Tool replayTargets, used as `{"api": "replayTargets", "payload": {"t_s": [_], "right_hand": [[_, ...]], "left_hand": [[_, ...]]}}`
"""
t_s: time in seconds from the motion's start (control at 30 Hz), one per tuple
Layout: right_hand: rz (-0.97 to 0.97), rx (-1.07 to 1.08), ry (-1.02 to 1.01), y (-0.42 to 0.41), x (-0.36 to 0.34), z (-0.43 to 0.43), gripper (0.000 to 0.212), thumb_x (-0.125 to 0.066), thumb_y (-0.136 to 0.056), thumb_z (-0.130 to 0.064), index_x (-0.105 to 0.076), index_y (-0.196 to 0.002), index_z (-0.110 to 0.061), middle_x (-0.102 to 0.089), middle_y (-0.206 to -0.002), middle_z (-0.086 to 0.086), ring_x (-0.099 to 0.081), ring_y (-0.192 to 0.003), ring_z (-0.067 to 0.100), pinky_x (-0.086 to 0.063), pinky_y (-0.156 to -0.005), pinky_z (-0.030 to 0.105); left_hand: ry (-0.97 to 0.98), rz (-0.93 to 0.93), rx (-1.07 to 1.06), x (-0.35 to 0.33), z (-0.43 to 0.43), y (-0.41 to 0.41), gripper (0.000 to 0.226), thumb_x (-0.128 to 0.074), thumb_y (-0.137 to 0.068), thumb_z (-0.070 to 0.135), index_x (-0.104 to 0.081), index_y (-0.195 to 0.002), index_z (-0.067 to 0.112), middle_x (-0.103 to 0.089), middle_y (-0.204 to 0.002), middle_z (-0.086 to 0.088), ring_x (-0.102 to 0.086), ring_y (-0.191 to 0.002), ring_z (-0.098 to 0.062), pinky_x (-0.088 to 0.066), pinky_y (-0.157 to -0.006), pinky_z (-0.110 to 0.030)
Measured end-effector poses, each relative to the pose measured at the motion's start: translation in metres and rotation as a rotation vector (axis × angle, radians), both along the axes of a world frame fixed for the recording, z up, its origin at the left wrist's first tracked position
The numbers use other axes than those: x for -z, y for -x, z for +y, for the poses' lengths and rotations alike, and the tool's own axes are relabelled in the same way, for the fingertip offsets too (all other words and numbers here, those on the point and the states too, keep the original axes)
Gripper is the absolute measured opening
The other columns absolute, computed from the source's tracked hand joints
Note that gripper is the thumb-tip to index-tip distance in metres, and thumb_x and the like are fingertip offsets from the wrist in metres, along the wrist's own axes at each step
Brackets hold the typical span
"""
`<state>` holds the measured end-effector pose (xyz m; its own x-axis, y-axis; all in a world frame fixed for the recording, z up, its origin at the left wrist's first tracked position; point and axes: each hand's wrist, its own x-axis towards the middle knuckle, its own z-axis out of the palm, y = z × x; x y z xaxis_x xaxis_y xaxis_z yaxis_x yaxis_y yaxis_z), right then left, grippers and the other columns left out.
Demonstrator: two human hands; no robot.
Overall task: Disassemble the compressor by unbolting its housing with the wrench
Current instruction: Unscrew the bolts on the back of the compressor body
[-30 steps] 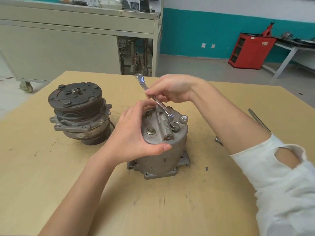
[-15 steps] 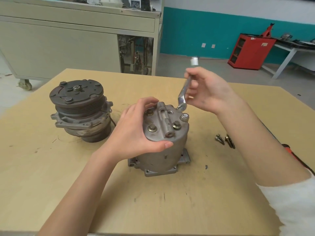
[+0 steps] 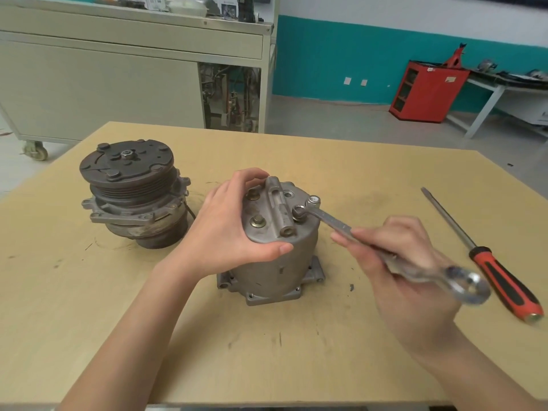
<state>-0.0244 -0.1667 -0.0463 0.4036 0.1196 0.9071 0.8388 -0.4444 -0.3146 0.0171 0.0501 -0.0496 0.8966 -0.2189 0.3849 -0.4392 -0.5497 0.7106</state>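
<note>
A grey compressor housing [image 3: 278, 271] is stood upright near the middle of a scuffed tan table [image 3: 89, 307]. A second compressor [image 3: 133, 197] with a dark pulley is set apart to its left, and a red-handled screwdriver [image 3: 489, 265] is laid to its right.

Brightness: bright, even, soft light over the pale wooden tabletop [image 3: 89, 292]; no dim corners.
Shadows: faint and short, one beneath the grey cast-metal compressor housing [image 3: 275, 271], one beside the dark pulley-topped compressor [image 3: 133, 197].
Glare: a mild sheen on the silver steel wrench [image 3: 335, 222].
Blur: the wrench's ring end by the right hand [image 3: 415, 304] is smeared; the background is slightly soft.
Distortion: wide-angle bowing bends the table edges and the grey-green metal cabinet [image 3: 103, 84].
</note>
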Motion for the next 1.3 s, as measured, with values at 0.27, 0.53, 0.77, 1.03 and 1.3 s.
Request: {"api": "replayTargets", "payload": {"t_s": [0.27,0.53,0.77,1.03,1.3], "right_hand": [[-0.052,0.029,0.119,0.012,0.017,0.001,0.016,-0.060,-0.093,-0.028,-0.070,-0.090,-0.017,-0.071,-0.079,-0.006,-0.060,-0.070,0.003,-0.046,-0.069,0.023],[1.127,-0.428,-0.555,-0.100,-0.009,-0.024,0.015,-0.051,-0.090,-0.011,-0.052,-0.075,-0.016,-0.046,-0.049,-0.007,-0.043,-0.051,0.009,-0.030,-0.063,0.027],[1.417,-0.587,0.216,-0.178,-0.044,0.051,0.036,-0.049,-0.095,-0.018,-0.058,-0.061,-0.023,-0.040,-0.047,-0.010,-0.040,-0.048,0.006,-0.032,-0.059,0.024],[1.317,-0.620,0.337,-0.167,-0.056,0.086,0.036,-0.050,-0.097,-0.015,-0.051,-0.061,-0.014,-0.035,-0.045,-0.005,-0.030,-0.051,0.012,-0.024,-0.056,0.026],[1.408,-0.654,-0.497,-0.150,-0.072,0.052,0.028,-0.048,-0.097,-0.022,-0.051,-0.070,-0.015,-0.033,-0.040,-0.006,-0.028,-0.044,0.010,-0.028,-0.050,0.022]], "left_hand": [[0.007,0.005,0.003,0.000,0.001,-0.001,0.080,-0.070,-0.050,0.067,-0.030,-0.118,0.052,-0.045,-0.130,0.024,-0.045,-0.130,-0.010,-0.036,-0.109,-0.049],[-0.020,0.008,-0.005,0.000,0.001,-0.001,0.080,-0.068,-0.049,0.070,-0.027,-0.117,0.058,-0.039,-0.129,0.032,-0.043,-0.129,-0.007,-0.036,-0.109,-0.047],[-0.001,0.007,-0.009,0.002,0.002,-0.002,0.082,-0.071,-0.047,0.070,-0.028,-0.117,0.060,-0.043,-0.131,0.028,-0.041,-0.132,-0.007,-0.035,-0.110,-0.046],[0.027,-0.017,-0.004,0.004,0.002,-0.004,0.083,-0.074,-0.050,0.066,-0.030,-0.119,0.057,-0.050,-0.134,0.016,-0.043,-0.132,-0.009,-0.036,-0.109,-0.049],[0.014,0.024,-0.016,0.004,0.001,-0.002,0.083,-0.073,-0.047,0.068,-0.028,-0.117,0.059,-0.048,-0.133,0.017,-0.043,-0.132,-0.011,-0.038,-0.108,-0.047]]}}
